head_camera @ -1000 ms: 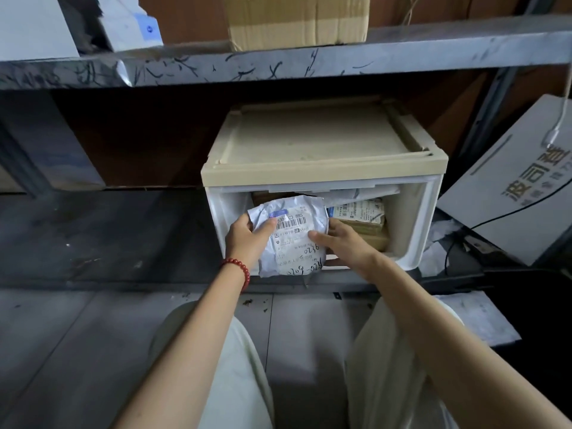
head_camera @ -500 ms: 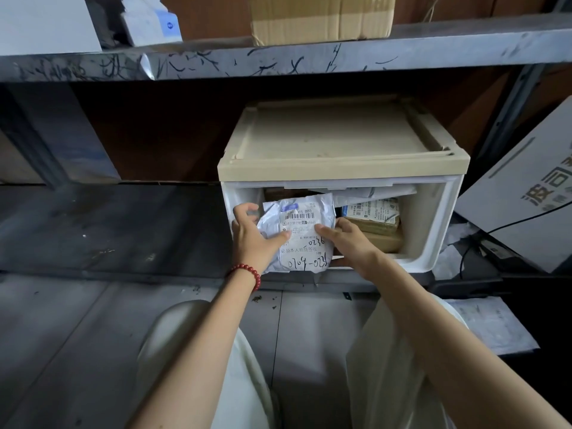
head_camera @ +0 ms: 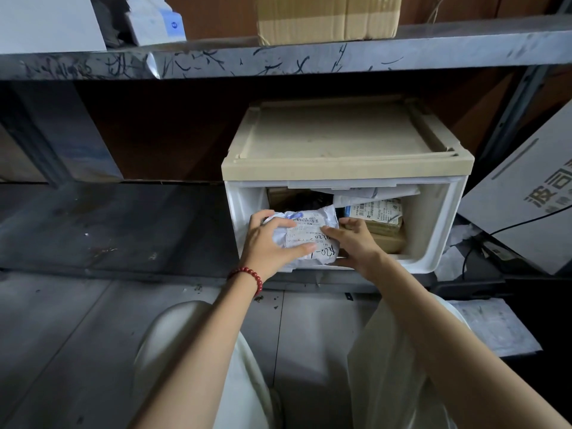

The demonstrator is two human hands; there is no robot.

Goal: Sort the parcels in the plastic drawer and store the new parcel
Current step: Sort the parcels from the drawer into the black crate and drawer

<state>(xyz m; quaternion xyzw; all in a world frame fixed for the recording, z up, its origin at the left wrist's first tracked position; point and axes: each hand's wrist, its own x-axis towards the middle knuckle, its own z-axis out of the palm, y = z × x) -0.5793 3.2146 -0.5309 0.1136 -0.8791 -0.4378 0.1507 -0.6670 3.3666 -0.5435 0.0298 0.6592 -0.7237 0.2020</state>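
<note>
A white plastic drawer unit [head_camera: 439, 218] with a beige top stands on the lower metal shelf, its front open. A white plastic parcel [head_camera: 312, 227] with a barcode label and handwritten numbers sits in the left front of the opening. My left hand [head_camera: 267, 246] grips its left side, thumb across the label. My right hand [head_camera: 356, 243] holds its right edge, fingers tucked behind it. Brown boxes with labels [head_camera: 376, 212] and a flat white mailer [head_camera: 371, 193] fill the right side of the drawer.
The upper metal shelf [head_camera: 309, 57] carries a cardboard box [head_camera: 328, 17] and white packages. A grey board with printed characters [head_camera: 532, 193] leans at the right, a black cable across it. Papers lie on the floor at the right [head_camera: 495, 329]. My knees are below.
Both hands have pushed the white parcel deeper and lower into the drawer's left side. My left hand has spread over its front.
</note>
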